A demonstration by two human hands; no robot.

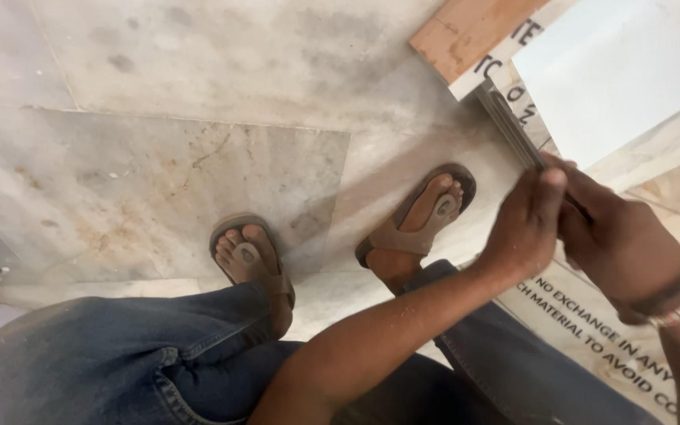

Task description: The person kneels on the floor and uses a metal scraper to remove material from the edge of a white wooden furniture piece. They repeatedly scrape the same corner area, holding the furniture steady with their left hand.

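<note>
Together, the left hand (525, 224) and right hand (615, 236) close their fingers on the edge of a thin grey tile stack (513, 126), standing tilted at upper right. Open marble floor (159, 157) spreads leftward beyond the sandalled feet (249, 256).

Soft daylight is falling across the marble floor (159, 157), leaving only faint shadows beside the sandalled feet. The white sheet (607, 71) at upper right is glaring, nearly washed out. The hands (560, 228) are showing slight motion blur, and the jeans at the bottom edge are looking soft.
</note>
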